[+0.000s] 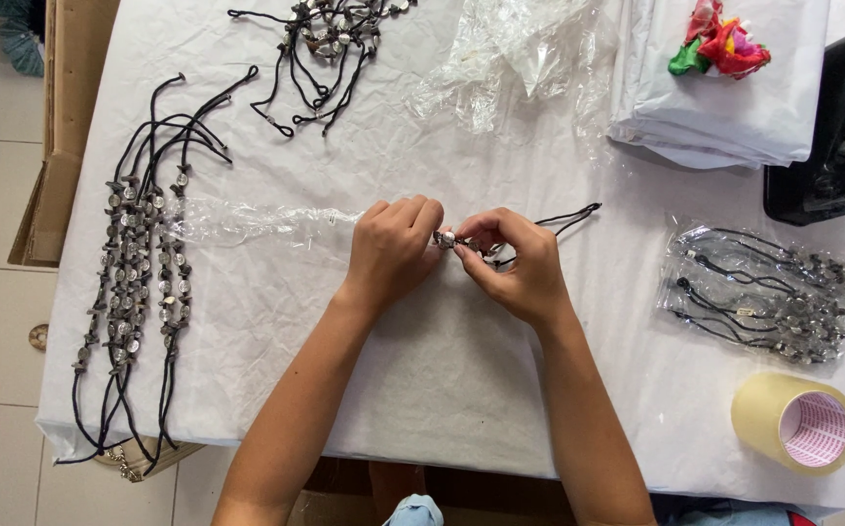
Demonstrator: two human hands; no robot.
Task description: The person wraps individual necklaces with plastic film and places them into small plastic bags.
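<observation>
White cloth covers the tabletop (422, 390), with pale floor tiles showing at its left side. Near the middle of that cloth, a black cord necklace strung with small silver beads (500, 244) is pinched between both hands, its loose cord ends trailing away to the right of them. The left hand (390, 248) is curled into a loose fist, fingertips closed on the beaded end together with the mouth of a long, narrow clear plastic sleeve (257, 222), which stretches leftward from the necklace across the cloth. The right hand (518, 265) grips the necklace from the other side, thumb and forefinger clamped on the beads, so the two hands almost touch.

Left of the necklace, past the sleeve's far end, a row of similar black beaded cords (140, 273) lies side by side, their ends hanging over the tabletop edge. Above the necklace sits a tangled heap of more cords (320, 44), with crumpled clear plastic wrap (510, 54) beside it. Right of the necklace lie bagged necklaces in clear plastic packets (758, 292), and below those a roll of beige tape (797, 421). Far upper right, folded white cloth (724, 97) carries a bright coloured trinket (719, 44).
</observation>
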